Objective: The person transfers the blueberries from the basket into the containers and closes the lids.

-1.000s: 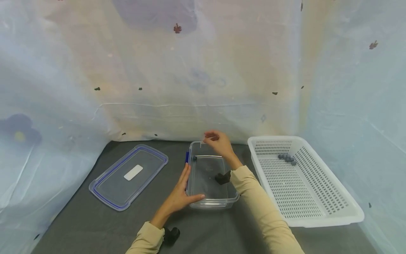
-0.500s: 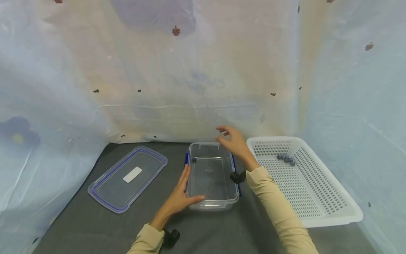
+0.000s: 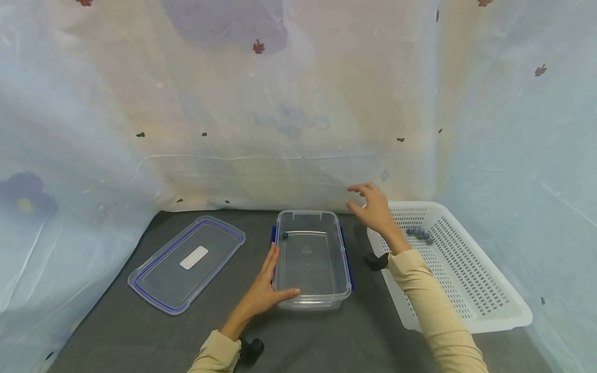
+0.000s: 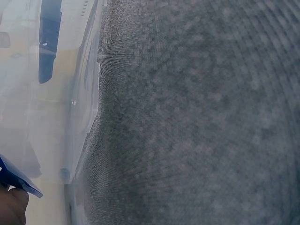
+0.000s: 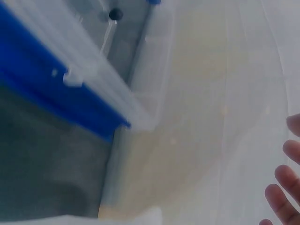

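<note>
A clear plastic food container [image 3: 322, 298] with blue side clips stands in the middle of the grey table. Inside it, near the far left corner, lies one blueberry [image 3: 285, 235], which also shows as a dark ball [image 5: 116, 14] in the right wrist view. My left hand [image 3: 261, 292] rests against the container's left side, fingers extended, thumb at the front rim. My right hand [image 3: 373, 210] hovers between the container and a white perforated basket [image 3: 499, 274], fingers spread and holding nothing. Several blueberries [image 3: 421, 234] sit together at the basket's far end.
A clear lid [image 3: 163, 290] with a blue seal and a white label lies flat to the left of the container. A pale patterned plastic sheet [image 3: 298, 114] hangs behind the table and along both sides.
My right hand has moved from above the container rightwards to the basket's left edge, its fingers spreading apart. My left hand has stayed at the container.
</note>
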`<state>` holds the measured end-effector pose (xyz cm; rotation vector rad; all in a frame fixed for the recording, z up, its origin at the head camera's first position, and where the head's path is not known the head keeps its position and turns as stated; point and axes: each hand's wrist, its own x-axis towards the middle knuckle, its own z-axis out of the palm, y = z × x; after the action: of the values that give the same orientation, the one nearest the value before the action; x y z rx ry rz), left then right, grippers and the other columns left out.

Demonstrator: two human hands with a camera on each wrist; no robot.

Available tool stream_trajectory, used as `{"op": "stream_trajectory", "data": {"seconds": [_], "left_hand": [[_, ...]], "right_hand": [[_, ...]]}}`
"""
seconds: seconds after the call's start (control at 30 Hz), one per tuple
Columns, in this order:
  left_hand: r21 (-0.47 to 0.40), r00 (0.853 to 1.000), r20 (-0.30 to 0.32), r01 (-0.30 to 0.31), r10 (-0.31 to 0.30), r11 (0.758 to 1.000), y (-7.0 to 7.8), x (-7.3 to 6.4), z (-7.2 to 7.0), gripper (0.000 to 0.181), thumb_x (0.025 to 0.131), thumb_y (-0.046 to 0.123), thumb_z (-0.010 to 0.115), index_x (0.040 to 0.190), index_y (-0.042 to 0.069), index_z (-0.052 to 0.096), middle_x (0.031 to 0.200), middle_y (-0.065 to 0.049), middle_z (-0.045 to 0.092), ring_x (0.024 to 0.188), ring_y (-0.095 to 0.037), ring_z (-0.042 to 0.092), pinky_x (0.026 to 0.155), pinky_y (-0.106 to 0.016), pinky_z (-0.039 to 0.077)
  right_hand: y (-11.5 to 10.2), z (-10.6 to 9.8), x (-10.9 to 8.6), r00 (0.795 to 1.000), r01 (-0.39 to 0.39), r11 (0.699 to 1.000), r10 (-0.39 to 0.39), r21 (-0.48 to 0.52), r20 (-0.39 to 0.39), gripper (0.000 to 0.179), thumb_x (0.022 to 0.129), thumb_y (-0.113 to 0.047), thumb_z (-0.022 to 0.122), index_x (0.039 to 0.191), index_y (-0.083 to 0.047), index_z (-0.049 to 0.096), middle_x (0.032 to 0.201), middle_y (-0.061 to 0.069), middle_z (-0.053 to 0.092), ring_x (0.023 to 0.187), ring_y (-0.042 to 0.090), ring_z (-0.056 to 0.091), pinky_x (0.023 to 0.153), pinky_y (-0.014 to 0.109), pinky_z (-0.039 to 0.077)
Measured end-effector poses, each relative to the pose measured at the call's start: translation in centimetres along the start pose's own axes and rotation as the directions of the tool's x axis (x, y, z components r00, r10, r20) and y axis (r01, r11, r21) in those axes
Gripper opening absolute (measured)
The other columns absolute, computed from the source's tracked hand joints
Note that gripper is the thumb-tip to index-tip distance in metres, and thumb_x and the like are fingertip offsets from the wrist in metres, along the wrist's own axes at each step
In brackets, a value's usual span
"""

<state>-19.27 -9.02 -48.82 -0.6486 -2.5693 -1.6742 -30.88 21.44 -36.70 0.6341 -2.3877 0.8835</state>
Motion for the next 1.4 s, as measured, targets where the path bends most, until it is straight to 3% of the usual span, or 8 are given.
{"op": "stream_trajectory", "data": {"seconds": [0.57,0.67,0.73,0.8,0.87,1.2,1.3,1.4], "left_hand": [[-0.002,1.000,-0.021,-0.018,0.018,1.000,-0.3,-0.2,-0.1,0.115,0.075,0.033,0.084,0.156,0.007,0.007,0.162,-0.011,-0.003,0.144,-0.036,0.004,0.107,-0.062,0.016],[-0.020,1.000,-0.019,-0.008,0.008,1.000,1.5,-0.6,-0.4,0.113,0.075,0.024,0.084,0.155,0.003,0.007,0.161,-0.015,-0.003,0.144,-0.038,0.004,0.107,-0.063,0.015],[-0.016,1.000,-0.020,-0.006,0.006,1.000,1.6,-0.6,-0.5,0.113,0.075,0.023,0.084,0.155,0.003,0.008,0.161,-0.015,-0.003,0.144,-0.038,0.004,0.107,-0.064,0.015],[-0.014,1.000,-0.017,0.003,-0.003,1.000,1.5,-0.6,-0.5,0.113,0.075,0.023,0.085,0.155,0.002,0.007,0.161,-0.015,-0.003,0.144,-0.038,0.004,0.107,-0.064,0.014],[-0.002,1.000,-0.023,-0.012,0.011,1.000,0.2,-0.4,-0.2,0.114,0.075,0.028,0.084,0.156,0.004,0.007,0.161,-0.012,-0.003,0.144,-0.036,0.003,0.107,-0.063,0.014],[0.013,1.000,-0.016,-0.015,0.015,1.000,-0.1,-0.3,-0.3,0.115,0.075,0.033,0.084,0.156,0.008,0.007,0.162,-0.011,-0.003,0.144,-0.035,0.005,0.107,-0.063,0.015],[0.014,1.000,-0.015,-0.003,0.003,1.000,-0.1,-0.4,-0.3,0.114,0.075,0.034,0.084,0.157,0.009,0.007,0.162,-0.010,-0.003,0.144,-0.034,0.005,0.108,-0.063,0.014],[0.010,1.000,-0.020,-0.007,0.007,1.000,0.0,-0.4,-0.4,0.114,0.075,0.032,0.084,0.156,0.008,0.008,0.162,-0.011,-0.002,0.144,-0.035,0.005,0.108,-0.063,0.013]], "right_hand": [[4.1,-5.3,-2.0,0.983,-0.154,0.988,0.152,-0.021,-0.102,0.036,0.085,-0.010,0.071,0.118,0.002,0.064,0.111,0.024,0.061,0.099,0.043,0.058,0.086,0.053,0.045],[4.7,-6.0,-2.5,0.974,-0.193,0.981,0.192,0.001,-0.121,0.035,0.087,-0.011,0.070,0.119,0.002,0.064,0.111,0.023,0.062,0.099,0.042,0.058,0.084,0.053,0.045],[5.0,-6.5,-2.8,0.967,-0.217,0.976,0.216,0.007,-0.134,0.035,0.088,-0.011,0.070,0.119,0.002,0.064,0.111,0.023,0.063,0.099,0.042,0.058,0.083,0.052,0.046],[5.4,-6.8,-3.1,0.960,-0.236,0.972,0.234,0.006,-0.152,0.034,0.087,-0.010,0.070,0.118,0.003,0.064,0.110,0.024,0.063,0.099,0.042,0.058,0.082,0.052,0.046],[5.7,-7.2,-3.5,0.951,-0.265,0.964,0.263,0.011,-0.162,0.034,0.088,-0.009,0.069,0.119,0.004,0.063,0.110,0.025,0.063,0.099,0.043,0.058,0.083,0.053,0.045],[8.3,-7.7,-6.2,0.873,-0.443,0.896,0.440,0.037,-0.209,0.035,0.091,-0.007,0.065,0.122,0.006,0.060,0.112,0.029,0.062,0.103,0.045,0.056,0.087,0.054,0.045],[9.0,-7.6,-7.0,0.836,-0.492,0.869,0.488,0.050,-0.250,0.034,0.091,-0.007,0.065,0.122,0.006,0.062,0.111,0.027,0.063,0.102,0.043,0.058,0.085,0.047,0.046],[9.9,-7.4,-7.6,0.785,-0.552,0.831,0.545,0.069,-0.295,0.033,0.091,-0.010,0.065,0.122,0.004,0.063,0.110,0.023,0.065,0.100,0.036,0.059,0.079,0.032,0.046]]}}
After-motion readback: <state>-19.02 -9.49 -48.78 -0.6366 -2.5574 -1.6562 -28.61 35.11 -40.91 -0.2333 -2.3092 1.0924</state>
